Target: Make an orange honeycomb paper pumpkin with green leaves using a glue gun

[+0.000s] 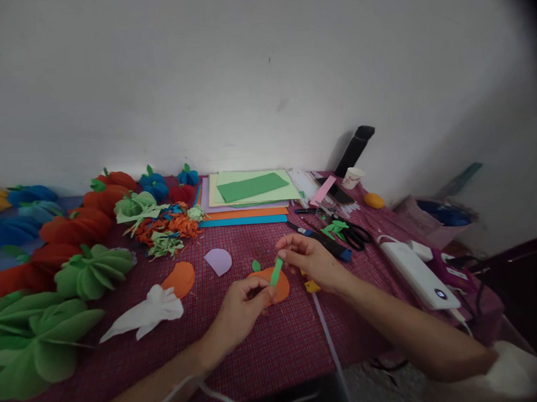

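A narrow green paper strip (276,271) is held between both hands above the table. My left hand (243,308) pinches its lower end and my right hand (309,260) pinches its upper end. Right under the strip lies an orange paper disc (282,288) on the red checked tablecloth (268,340). A tiny green leaf cutout (255,265) sits just left of the disc. A lilac half-round cutout (218,261) and an orange one (180,278) lie further left.
Paper pumpkins in green (93,269), orange-red (74,225) and blue (153,184) crowd the left side. Stacked coloured sheets (250,193) lie at the back, black scissors (355,235) and a white power bank (418,273) to the right. A white tissue (148,311) lies front left.
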Demonstrator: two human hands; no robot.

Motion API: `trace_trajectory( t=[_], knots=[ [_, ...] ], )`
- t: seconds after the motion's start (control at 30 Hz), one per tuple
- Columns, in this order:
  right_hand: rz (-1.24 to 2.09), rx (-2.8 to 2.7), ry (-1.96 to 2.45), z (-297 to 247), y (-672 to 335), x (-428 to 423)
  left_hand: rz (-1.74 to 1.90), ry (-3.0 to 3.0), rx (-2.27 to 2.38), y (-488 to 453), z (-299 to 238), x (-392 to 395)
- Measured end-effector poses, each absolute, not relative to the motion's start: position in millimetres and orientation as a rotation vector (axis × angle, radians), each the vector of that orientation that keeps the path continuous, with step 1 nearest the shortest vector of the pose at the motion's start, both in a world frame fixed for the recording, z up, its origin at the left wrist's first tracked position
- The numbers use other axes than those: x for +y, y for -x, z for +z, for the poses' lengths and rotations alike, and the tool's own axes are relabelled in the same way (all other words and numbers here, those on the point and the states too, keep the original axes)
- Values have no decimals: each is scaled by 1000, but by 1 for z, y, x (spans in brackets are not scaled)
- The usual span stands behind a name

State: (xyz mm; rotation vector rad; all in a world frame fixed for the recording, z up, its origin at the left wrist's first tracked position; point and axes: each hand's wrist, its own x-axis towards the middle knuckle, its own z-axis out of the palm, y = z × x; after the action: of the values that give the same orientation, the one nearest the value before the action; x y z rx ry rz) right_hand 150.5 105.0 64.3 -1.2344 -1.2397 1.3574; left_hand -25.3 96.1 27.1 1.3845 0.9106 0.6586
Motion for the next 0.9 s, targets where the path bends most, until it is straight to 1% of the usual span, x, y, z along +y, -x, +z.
trace_trajectory(
  t=[0.4, 0.47, 0.57, 0.67, 0.73, 0.9],
  knots=[
    [1328, -1105, 1251, 63, -162, 105, 701, -1285, 923, 24, 32, 95],
    [1381, -1166, 1257, 63, -164, 102, 703, -1237, 914, 24, 34, 95],
    [1567, -1294, 1180, 65, -165, 97, 682, -1133, 833, 25, 34, 95],
    [1796, -1403, 1089, 66, -164, 92, 598, -1054, 705, 27, 32, 94],
    [1891, -1443, 1030, 64, -164, 90, 517, -1042, 645, 28, 31, 92],
    [1861, -1515, 989, 55, -167, 85, 385, -982, 625, 29, 33, 89]
  ],
)
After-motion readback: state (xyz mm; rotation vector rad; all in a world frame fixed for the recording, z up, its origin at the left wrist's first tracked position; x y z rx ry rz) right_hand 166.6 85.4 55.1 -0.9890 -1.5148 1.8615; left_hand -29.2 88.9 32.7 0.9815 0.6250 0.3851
